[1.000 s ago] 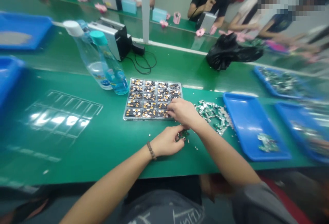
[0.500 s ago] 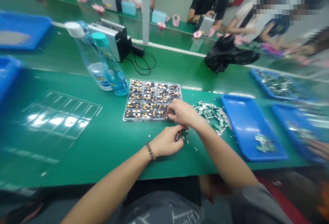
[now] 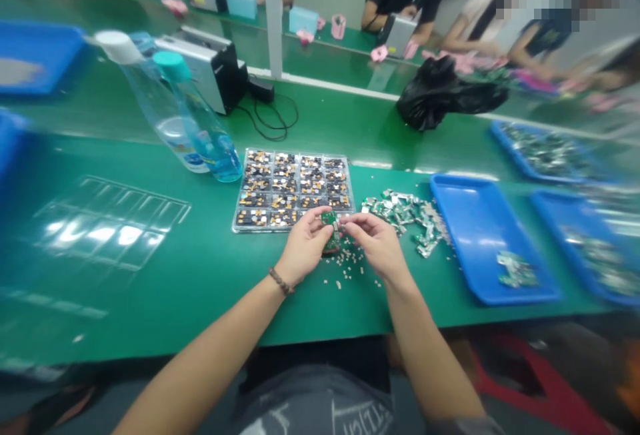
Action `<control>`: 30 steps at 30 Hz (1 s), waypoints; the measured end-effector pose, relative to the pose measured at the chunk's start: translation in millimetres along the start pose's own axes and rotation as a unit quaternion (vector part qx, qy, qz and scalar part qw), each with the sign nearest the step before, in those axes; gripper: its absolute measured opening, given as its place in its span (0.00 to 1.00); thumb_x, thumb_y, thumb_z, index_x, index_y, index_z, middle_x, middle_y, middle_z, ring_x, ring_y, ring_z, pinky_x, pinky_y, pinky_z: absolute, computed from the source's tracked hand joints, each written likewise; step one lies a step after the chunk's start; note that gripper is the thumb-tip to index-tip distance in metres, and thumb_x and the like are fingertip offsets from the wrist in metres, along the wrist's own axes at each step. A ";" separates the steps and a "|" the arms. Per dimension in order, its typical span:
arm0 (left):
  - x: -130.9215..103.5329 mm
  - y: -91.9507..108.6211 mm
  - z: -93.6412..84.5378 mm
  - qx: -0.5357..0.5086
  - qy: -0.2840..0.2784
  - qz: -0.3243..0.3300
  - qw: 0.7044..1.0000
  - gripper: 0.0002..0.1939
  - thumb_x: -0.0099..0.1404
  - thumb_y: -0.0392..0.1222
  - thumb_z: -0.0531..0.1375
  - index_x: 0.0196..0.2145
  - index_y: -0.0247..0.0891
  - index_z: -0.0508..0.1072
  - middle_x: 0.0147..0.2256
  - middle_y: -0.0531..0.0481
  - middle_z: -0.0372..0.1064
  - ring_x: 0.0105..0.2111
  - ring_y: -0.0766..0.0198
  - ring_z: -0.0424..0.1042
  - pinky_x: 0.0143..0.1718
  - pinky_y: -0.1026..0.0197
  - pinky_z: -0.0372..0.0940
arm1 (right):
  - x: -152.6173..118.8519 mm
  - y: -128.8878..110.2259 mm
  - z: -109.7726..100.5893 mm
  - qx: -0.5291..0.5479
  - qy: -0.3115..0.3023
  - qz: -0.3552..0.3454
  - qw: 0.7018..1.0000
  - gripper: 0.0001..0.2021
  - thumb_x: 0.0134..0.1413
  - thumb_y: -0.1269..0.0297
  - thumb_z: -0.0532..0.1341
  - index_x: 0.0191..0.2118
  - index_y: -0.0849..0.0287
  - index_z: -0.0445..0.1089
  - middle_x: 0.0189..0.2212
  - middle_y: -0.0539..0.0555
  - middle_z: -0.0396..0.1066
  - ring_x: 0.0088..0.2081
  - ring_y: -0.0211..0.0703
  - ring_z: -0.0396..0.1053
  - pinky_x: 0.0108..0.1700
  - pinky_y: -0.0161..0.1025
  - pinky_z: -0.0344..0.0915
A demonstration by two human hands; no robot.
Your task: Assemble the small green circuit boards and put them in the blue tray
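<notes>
My left hand (image 3: 306, 243) is closed on a small green circuit board (image 3: 329, 218), held up just in front of the clear compartment tray (image 3: 234, 227). At the board's right edge, the thumb and fingers of my right hand (image 3: 379, 243) pinch together; whatever is between them is too small to make out. Another dark green board (image 3: 332, 244) shows under my left thumb. Small black, orange and silver parts (image 3: 284, 185) fill the tray's compartments. Tiny pale pieces (image 3: 345, 263) lie scattered on the green table below my hands. Right of the tray spreads a pile of circuit boards (image 3: 400, 208).
A blue tray (image 3: 475, 222) with a few boards stands at right, with more blue trays (image 3: 545, 205) beyond. Two bottles (image 3: 217, 148) and a black-and-silver device (image 3: 215, 68) stand behind left. A black plastic bag (image 3: 430, 95) lies at back. Clear empty trays (image 3: 115, 222) lie left.
My right hand has left the compartment tray and come down to the board's right edge. My left hand has moved up and left, lifting the board into view; the scattered pieces are uncovered.
</notes>
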State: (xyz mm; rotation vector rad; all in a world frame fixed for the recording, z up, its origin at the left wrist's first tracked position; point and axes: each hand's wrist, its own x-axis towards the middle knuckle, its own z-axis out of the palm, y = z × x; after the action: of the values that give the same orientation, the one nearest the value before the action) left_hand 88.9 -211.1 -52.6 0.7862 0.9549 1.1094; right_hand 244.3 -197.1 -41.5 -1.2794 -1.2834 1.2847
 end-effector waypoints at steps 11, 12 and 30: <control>5.1 -7.9 -2.6 0.084 -0.001 0.054 0.995 0.21 0.61 0.39 0.61 0.52 0.37 0.66 0.38 0.46 0.72 0.36 0.64 0.72 0.36 0.65 0.69 | -5.6 23.6 16.9 0.089 0.068 0.009 0.994 0.11 0.47 0.58 0.68 0.34 0.59 0.71 0.22 0.48 0.70 0.22 0.34 0.65 0.21 0.29 0.59; 5.3 -7.8 -2.7 0.085 0.000 0.055 0.995 0.21 0.61 0.39 0.61 0.52 0.36 0.66 0.38 0.46 0.72 0.36 0.64 0.72 0.35 0.65 0.69 | -5.6 24.2 17.5 0.083 0.069 0.004 0.994 0.11 0.48 0.58 0.68 0.33 0.59 0.71 0.22 0.48 0.71 0.23 0.35 0.66 0.21 0.29 0.60; 7.5 -7.1 -1.2 0.089 0.023 0.033 0.995 0.22 0.59 0.37 0.61 0.52 0.33 0.66 0.39 0.45 0.73 0.35 0.66 0.72 0.33 0.68 0.66 | -3.7 27.9 18.6 0.057 0.069 -0.021 0.996 0.11 0.49 0.57 0.67 0.33 0.59 0.70 0.24 0.48 0.70 0.24 0.36 0.67 0.19 0.29 0.61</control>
State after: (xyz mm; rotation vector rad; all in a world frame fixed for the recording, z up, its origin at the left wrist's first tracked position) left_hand 91.5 -205.7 -61.1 0.9463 1.0847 1.1132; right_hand 228.1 -204.2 -70.3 -1.2312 -1.1181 1.2004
